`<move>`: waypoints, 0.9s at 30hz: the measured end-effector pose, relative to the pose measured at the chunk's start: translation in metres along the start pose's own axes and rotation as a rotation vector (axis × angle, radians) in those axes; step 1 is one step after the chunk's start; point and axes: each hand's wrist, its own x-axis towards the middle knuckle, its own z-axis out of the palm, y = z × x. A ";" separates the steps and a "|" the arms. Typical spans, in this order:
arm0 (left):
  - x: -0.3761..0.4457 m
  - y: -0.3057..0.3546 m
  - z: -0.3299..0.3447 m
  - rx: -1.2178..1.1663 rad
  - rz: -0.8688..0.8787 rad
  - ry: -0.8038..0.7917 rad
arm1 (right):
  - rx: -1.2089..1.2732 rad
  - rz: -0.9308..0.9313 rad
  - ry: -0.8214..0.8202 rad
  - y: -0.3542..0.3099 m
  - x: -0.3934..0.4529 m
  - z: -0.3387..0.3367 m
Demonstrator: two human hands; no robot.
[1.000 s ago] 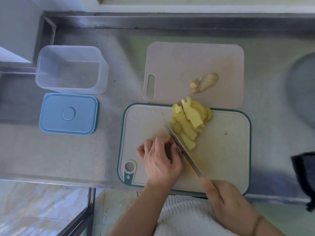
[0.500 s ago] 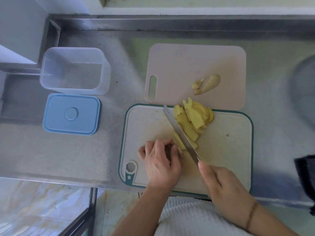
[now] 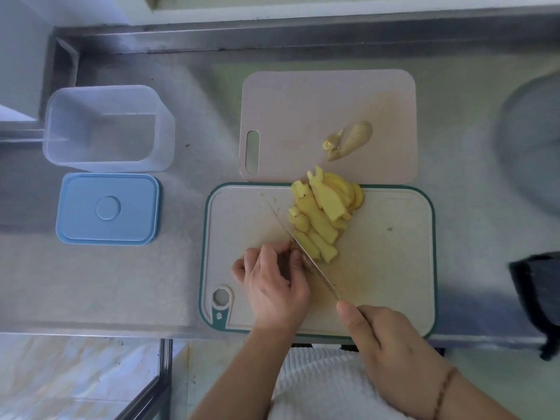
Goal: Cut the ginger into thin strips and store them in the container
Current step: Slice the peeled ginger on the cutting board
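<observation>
Yellow ginger slices (image 3: 324, 213) lie in a pile on the green-rimmed white cutting board (image 3: 394, 262). My left hand (image 3: 272, 283) has curled fingers on a ginger piece at the pile's near end; the piece is mostly hidden beneath them. My right hand (image 3: 385, 350) grips the handle of a knife (image 3: 303, 250) whose blade runs diagonally beside my left fingers. The clear plastic container (image 3: 106, 128) stands empty at the left, with its blue lid (image 3: 107, 207) flat in front of it.
A pink cutting board (image 3: 303, 101) behind the white one carries ginger scraps (image 3: 348, 140). A round grey object (image 3: 533, 140) sits at the right edge and a dark object (image 3: 539, 298) lies near the counter's front right. The steel counter edge runs just below the boards.
The knife went forward over the slices, then came back down beside my left fingers. My left hand has stayed in place.
</observation>
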 end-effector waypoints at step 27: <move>0.001 0.001 -0.001 0.049 0.024 -0.025 | -0.058 0.014 -0.029 -0.005 0.024 0.003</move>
